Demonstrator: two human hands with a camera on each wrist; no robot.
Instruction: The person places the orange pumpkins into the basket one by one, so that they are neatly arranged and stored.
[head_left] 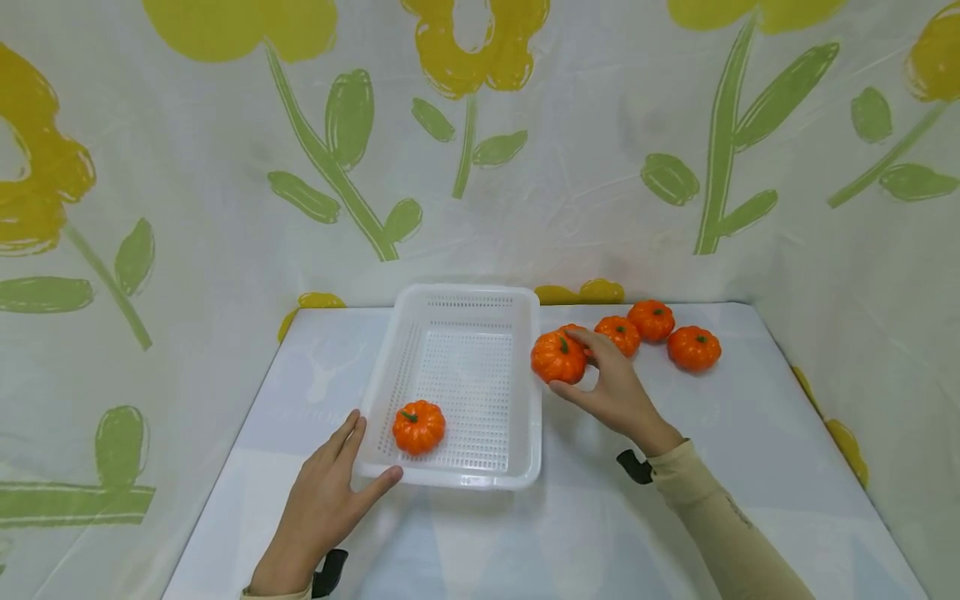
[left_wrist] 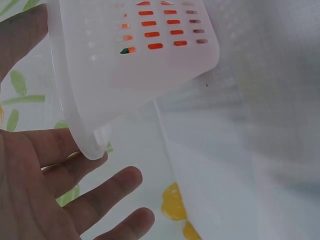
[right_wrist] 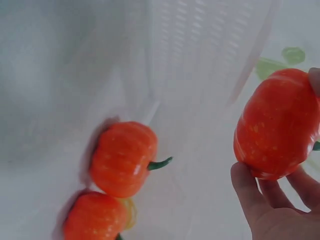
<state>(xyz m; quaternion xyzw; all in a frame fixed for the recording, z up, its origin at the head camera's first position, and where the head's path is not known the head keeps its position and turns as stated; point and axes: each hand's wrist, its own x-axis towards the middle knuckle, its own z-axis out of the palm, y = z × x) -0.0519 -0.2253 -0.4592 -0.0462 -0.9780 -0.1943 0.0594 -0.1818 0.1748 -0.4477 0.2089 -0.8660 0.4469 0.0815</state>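
Note:
In the head view a white perforated plastic basket (head_left: 531, 417) stands on the table with one small orange toy pumpkin (head_left: 418, 427) in its near left corner. My left hand (head_left: 327, 492) rests on that corner of the rim, its fingers fairly straight and spread, the thumb over the near edge. Between thumb and fingers, my right hand (head_left: 615, 392) holds another pumpkin (head_left: 557, 358) up beside the basket's right wall. The right wrist view shows this held pumpkin (right_wrist: 277, 125) clear of the table. Behind the hand, a further pumpkin is mostly hidden.
To the right of the basket lie more pumpkins, among them one at the back (head_left: 651, 321) and one farthest right (head_left: 693, 348). A flower-printed cloth (head_left: 585, 167) hangs behind and at both sides of the white table (head_left: 600, 533).

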